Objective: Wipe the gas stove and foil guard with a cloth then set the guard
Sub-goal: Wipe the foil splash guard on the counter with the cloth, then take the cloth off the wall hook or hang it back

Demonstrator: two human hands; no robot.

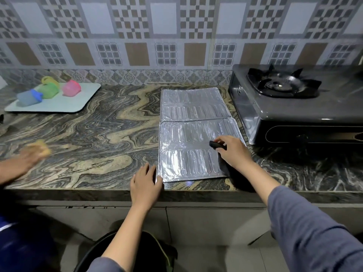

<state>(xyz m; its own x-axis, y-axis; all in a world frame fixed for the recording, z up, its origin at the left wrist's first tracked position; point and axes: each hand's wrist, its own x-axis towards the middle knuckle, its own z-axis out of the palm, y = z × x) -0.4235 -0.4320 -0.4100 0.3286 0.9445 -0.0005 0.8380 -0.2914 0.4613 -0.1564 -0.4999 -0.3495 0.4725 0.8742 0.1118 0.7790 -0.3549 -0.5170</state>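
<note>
Grey sleeves (314, 232) nearest the lens, both forearms reaching to the counter (94, 134). Left hand (146, 183): flat, fingers spread, palm down at the counter's front edge, fingertips pressing the near-left corner of the foil guard (188, 114); it grips nothing. Right hand (233, 152): fingers curled around a dark cloth (217, 145), held against the guard's near-right part; more dark cloth shows under the wrist at the guard's near-right corner. Guard lies flat on the counter, unfolded, two ribbed panels one behind the other, seam running left to right between them. Its right edge sits just beside the gas stove (294, 107), not clearly touching. Stove: dark, on the counter to the right, one burner grate (282, 83) in view, knob panel facing front. Far left: pale tray (84, 103) holding yellow, green, pink and blue cups (49, 90), some tipped over. Another person's hand (35, 152) at left edge, blurred; contents cannot be told. Patterned tile wall (176, 36) behind.
</note>
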